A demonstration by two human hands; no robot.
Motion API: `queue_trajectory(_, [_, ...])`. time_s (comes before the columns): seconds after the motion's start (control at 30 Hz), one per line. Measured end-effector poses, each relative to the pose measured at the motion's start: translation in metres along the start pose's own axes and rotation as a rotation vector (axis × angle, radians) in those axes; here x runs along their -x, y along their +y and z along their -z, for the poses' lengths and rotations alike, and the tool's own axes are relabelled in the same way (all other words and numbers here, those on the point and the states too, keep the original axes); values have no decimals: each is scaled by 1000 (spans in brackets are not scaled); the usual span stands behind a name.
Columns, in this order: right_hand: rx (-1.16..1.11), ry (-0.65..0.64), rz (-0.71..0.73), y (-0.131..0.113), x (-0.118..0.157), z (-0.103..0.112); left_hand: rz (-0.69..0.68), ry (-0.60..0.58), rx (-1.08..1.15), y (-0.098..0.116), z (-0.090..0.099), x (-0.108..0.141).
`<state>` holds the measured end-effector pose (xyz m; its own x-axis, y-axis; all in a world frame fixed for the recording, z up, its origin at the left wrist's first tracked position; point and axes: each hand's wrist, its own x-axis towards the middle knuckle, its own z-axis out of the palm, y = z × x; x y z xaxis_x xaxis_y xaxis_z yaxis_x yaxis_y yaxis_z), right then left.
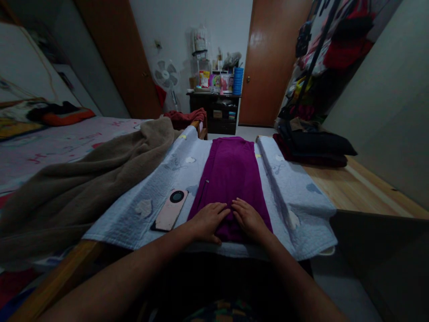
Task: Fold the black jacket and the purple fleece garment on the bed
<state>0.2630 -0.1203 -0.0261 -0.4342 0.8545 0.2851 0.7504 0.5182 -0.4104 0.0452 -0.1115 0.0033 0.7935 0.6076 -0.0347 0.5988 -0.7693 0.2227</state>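
A purple garment, folded into a long panel with a small zipper on its left side, lies flat on a light blue patterned cloth. My left hand rests palm down on its near left part, fingers extended. Beside it, my right hand lies on the near right part, also with fingers stretched out. The fingertips of both hands are close together near the middle of the garment. To the left of the garment, a pink phone with a round black camera ring lies face down on the cloth.
A brown blanket covers part of the bed at left. Folded dark clothes are stacked on a wooden surface at right. Farther back stand a white fan, a dark cabinet and a wooden door.
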Motion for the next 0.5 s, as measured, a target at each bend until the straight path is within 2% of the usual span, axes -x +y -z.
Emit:
queue_trajectory(0.23, [14, -153, -32, -17, 17, 17, 25, 43, -81, 18, 3, 3])
queue_trajectory(0.4, [104, -314, -67, -27, 20, 21, 152, 104, -221, 38, -11, 4])
queue_trajectory(0.5, [135, -367, -96, -30, 18, 23, 182, 137, -228, 41, -16, 3])
